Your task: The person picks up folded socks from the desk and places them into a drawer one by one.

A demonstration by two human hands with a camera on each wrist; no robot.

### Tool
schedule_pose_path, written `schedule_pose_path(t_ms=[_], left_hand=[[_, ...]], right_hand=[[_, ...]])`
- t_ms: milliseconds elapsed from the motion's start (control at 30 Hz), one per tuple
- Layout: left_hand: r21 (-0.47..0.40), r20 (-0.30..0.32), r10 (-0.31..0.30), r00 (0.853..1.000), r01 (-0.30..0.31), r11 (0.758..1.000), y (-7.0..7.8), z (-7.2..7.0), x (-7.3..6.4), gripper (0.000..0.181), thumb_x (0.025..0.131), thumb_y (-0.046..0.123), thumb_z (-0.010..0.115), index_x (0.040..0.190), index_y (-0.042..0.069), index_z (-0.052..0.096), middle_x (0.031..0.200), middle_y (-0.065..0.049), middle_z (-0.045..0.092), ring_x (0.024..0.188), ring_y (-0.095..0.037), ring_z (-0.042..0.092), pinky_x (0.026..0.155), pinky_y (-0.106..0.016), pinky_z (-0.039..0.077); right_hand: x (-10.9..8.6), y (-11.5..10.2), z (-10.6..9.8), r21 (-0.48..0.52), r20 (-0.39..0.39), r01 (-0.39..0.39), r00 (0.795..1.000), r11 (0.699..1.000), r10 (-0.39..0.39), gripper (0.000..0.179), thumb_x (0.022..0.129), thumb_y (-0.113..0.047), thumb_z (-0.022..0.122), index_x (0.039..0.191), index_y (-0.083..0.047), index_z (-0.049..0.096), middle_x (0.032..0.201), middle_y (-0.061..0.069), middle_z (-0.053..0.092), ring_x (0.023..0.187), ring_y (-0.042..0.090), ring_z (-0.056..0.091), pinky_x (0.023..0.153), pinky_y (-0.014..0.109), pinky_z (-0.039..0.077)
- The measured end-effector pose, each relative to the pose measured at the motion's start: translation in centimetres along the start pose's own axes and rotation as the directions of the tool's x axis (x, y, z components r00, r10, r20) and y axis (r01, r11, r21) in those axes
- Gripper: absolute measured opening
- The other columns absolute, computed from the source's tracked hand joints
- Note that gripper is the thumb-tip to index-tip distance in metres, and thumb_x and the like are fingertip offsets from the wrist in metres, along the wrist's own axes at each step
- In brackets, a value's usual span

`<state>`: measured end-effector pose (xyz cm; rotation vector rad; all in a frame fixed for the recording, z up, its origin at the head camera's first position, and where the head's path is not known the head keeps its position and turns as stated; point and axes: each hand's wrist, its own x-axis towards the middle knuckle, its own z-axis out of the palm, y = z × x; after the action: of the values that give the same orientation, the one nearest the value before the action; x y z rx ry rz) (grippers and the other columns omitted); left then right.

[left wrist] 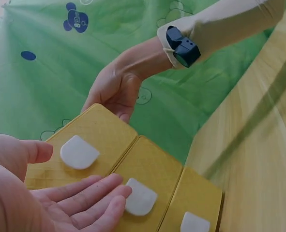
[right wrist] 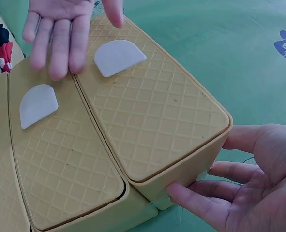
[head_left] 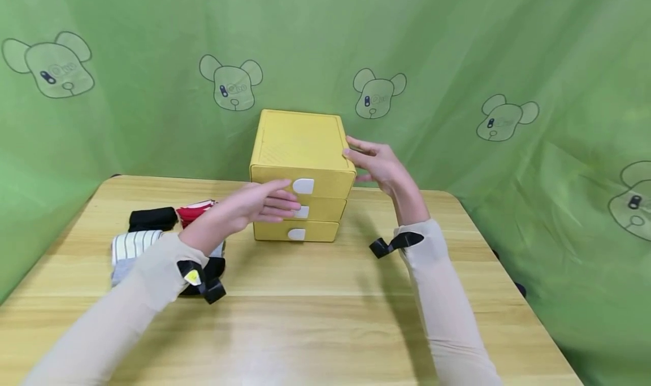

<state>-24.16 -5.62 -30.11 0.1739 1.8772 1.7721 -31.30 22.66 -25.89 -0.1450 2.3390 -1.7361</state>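
A yellow three-drawer storage box (head_left: pixel 300 140) with white tab handles stands upright near the back of the table, its drawers pushed in. My left hand (head_left: pixel 256 205) is in front of the drawers, fingers extended toward the middle drawer's white handle (left wrist: pixel 140 197). Whether the fingertips touch that handle I cannot tell. At the box's upper right edge is my right hand (head_left: pixel 378 163), its thumb by the top edge and its loosely spread fingers resting against the side wall (right wrist: pixel 201 157). Above the left fingers shows the top drawer's handle (right wrist: pixel 118 57).
Left of the box lie small folded cloth items: a black one (head_left: pixel 152 219), a red one (head_left: pixel 190 212), a white striped one (head_left: pixel 134 244) and others partly hidden by the left forearm. The wooden table (head_left: pixel 305 329) meets a green curtain (head_left: pixel 305 35) behind.
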Motion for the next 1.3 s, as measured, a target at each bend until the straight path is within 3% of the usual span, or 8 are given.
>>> schedule_pose_path(t_ms=[133, 300, 667, 933, 1167, 1300], left_hand=[[-0.06, 0.021, -0.011, 1.0, 0.012, 0.998, 0.2, 0.6, 0.9, 0.062, 0.107, 0.049, 0.043, 0.141, -0.002, 0.054, 0.142, -0.017, 0.061, 0.13, -0.032, 0.062, 0.116, -0.046, 0.044], [-0.104, -0.013, -0.012, 1.0, 0.01, 0.995, 0.2, 1.3, 1.6, 0.06, 0.107, 0.048, 0.045, 0.139, -0.001, 0.058, 0.137, -0.016, 0.065, 0.12, -0.027, 0.069, 0.113, -0.044, 0.047], [-0.114, -0.058, 0.015, 0.998, -0.022, 0.993, -0.1, 1.5, 1.8, 0.055, 0.105, 0.045, 0.052, 0.132, -0.002, 0.063, 0.128, -0.015, 0.07, 0.11, -0.024, 0.073, 0.11, -0.043, 0.05], [-0.1, -0.072, 0.012, 0.997, -0.019, 0.995, -0.9, 2.4, 0.3, 0.055, 0.104, 0.046, 0.054, 0.128, -0.001, 0.067, 0.118, -0.01, 0.076, 0.101, -0.018, 0.076, 0.105, -0.04, 0.054], [-0.096, -0.082, 0.028, 0.996, -0.036, 0.995, -1.8, 3.9, -2.0, 0.057, 0.104, 0.048, 0.054, 0.128, -0.002, 0.067, 0.118, -0.012, 0.076, 0.105, -0.021, 0.075, 0.101, -0.04, 0.056], [-0.091, -0.1, 0.031, 0.994, -0.04, 0.995, -2.3, 4.8, -3.3, 0.055, 0.104, 0.049, 0.054, 0.123, 0.0, 0.07, 0.115, -0.012, 0.077, 0.101, -0.019, 0.076, 0.091, -0.032, 0.06]], right_hand=[[0.1, -0.1, 0.1, -0.004, 0.005, 0.0, 1.0, 1.0, 0.0, 0.062, 0.1, -0.028, 0.066, 0.156, -0.022, 0.041, 0.165, 0.011, 0.035, 0.141, 0.032, 0.049, 0.104, 0.051, 0.053], [0.0, 0.0, -0.1, -0.028, 0.011, -0.007, 1.0, 1.0, 0.007, 0.063, 0.101, -0.03, 0.066, 0.157, -0.023, 0.039, 0.167, 0.01, 0.031, 0.144, 0.033, 0.046, 0.105, 0.052, 0.052], [0.0, -0.2, -0.3, -0.033, 0.013, -0.009, 1.0, 0.999, 0.01, 0.063, 0.101, -0.031, 0.065, 0.157, -0.023, 0.039, 0.167, 0.009, 0.031, 0.145, 0.033, 0.046, 0.105, 0.051, 0.053], [-0.1, 0.2, -0.4, -0.074, 0.015, -0.016, 1.0, 0.997, 0.017, 0.063, 0.101, -0.034, 0.065, 0.157, -0.025, 0.038, 0.168, 0.009, 0.029, 0.149, 0.036, 0.039, 0.111, 0.055, 0.047], [0.0, 0.2, -0.3, -0.078, 0.012, -0.007, 1.0, 0.997, 0.008, 0.064, 0.1, -0.035, 0.066, 0.157, -0.025, 0.039, 0.167, 0.007, 0.03, 0.148, 0.035, 0.041, 0.11, 0.054, 0.048], [0.3, 0.1, -0.3, -0.082, 0.014, -0.004, 1.0, 0.997, 0.005, 0.064, 0.1, -0.035, 0.066, 0.157, -0.026, 0.039, 0.168, 0.008, 0.03, 0.148, 0.035, 0.041, 0.11, 0.055, 0.047]])
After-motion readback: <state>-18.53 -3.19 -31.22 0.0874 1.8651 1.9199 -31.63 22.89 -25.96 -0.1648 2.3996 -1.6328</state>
